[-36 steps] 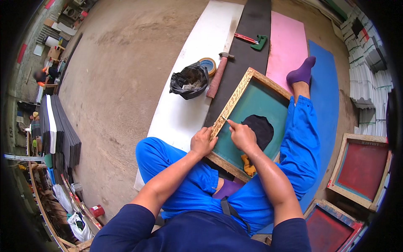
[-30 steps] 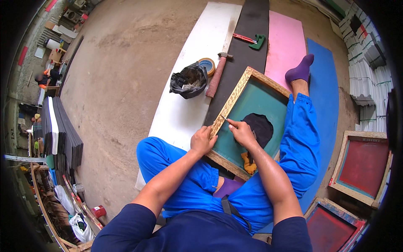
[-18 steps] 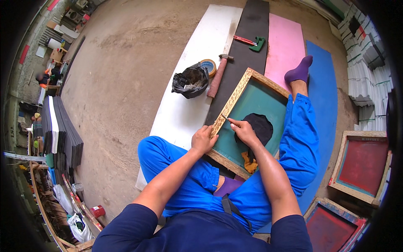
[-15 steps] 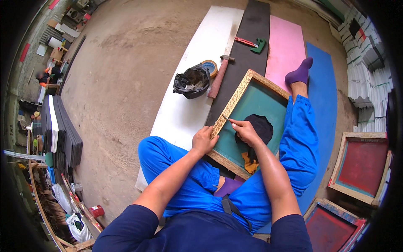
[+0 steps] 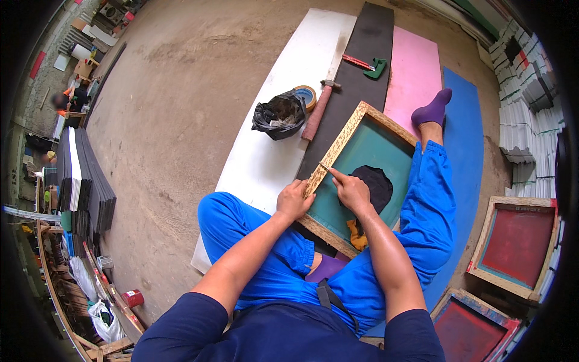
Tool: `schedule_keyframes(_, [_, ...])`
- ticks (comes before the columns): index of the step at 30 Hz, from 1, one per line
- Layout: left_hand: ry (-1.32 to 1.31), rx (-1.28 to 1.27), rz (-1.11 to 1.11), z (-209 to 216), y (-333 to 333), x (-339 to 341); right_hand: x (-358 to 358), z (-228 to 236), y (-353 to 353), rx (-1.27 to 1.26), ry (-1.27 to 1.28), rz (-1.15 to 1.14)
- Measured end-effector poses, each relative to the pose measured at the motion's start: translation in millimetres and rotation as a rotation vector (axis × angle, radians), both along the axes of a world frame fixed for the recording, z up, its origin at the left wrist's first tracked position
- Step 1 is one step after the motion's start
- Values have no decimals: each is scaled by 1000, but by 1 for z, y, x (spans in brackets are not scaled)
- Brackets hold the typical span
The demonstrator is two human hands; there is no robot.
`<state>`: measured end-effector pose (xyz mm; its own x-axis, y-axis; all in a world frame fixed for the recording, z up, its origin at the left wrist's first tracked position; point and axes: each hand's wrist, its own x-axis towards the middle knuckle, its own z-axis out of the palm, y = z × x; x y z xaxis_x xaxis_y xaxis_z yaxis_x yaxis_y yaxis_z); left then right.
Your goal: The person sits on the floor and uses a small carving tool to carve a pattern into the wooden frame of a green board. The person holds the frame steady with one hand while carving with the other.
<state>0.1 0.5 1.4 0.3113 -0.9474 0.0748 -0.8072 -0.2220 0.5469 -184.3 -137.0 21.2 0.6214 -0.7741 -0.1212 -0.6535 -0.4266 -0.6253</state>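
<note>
Nearby, lap: blue trousers (image 5: 416,220), left knee bent and right leg stretched forward, its purple sock (image 5: 432,110) over the pink and blue boards.
Left hand: left hand (image 5: 294,200) grasping the near end of the frame's left rail, fingers curled over it, as half a second ago.
Right hand: right hand (image 5: 351,192) pinching a slim tool (image 5: 324,166), mostly hidden; the forefinger now points straighter along it, and less of the tool shows than before. The tip is at the rail, just beyond the left hand.
Wooden frame: wooden frame (image 5: 342,134) with a green panel (image 5: 369,145), lying tilted between the legs, its left rail mottled; its place by the legs is unchanged.
On the panel: a black cloth (image 5: 377,188), partly behind the right hand; a yellow cloth (image 5: 357,237) beside the right forearm.
To the right: two frames with red panels, one (image 5: 480,236) beyond the other (image 5: 482,303).
Boards: white (image 5: 259,157), black (image 5: 365,54), pink (image 5: 413,72) and blue (image 5: 465,133), side by side.
On the boards: a black plastic bag (image 5: 279,116), a tape roll (image 5: 307,96) just beside it, a hammer (image 5: 318,111); farther, a red tool (image 5: 358,62) and a green piece (image 5: 376,69), all unmoved.
Far left: dark sheets (image 5: 90,187) and, beyond, another person (image 5: 77,99).
</note>
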Motion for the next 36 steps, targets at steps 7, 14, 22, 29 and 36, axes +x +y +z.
schedule_keyframes(7, [5,18,10,-1,1,1,14,39,-20,1221,-268,-432])
schedule_keyframes(14, [-30,13,15,-2,1,0,-3,40,-6,205,86,-123])
schedule_keyframes(22, [199,56,123,1,-7,5,2,47,5,79,67,-63])
schedule_keyframes(29, [1173,-182,407,44,-57,20,31,82,9,91,-26,7])
schedule_keyframes(36, [1412,-197,451,42,-79,61,61,95,7,153,-144,6])
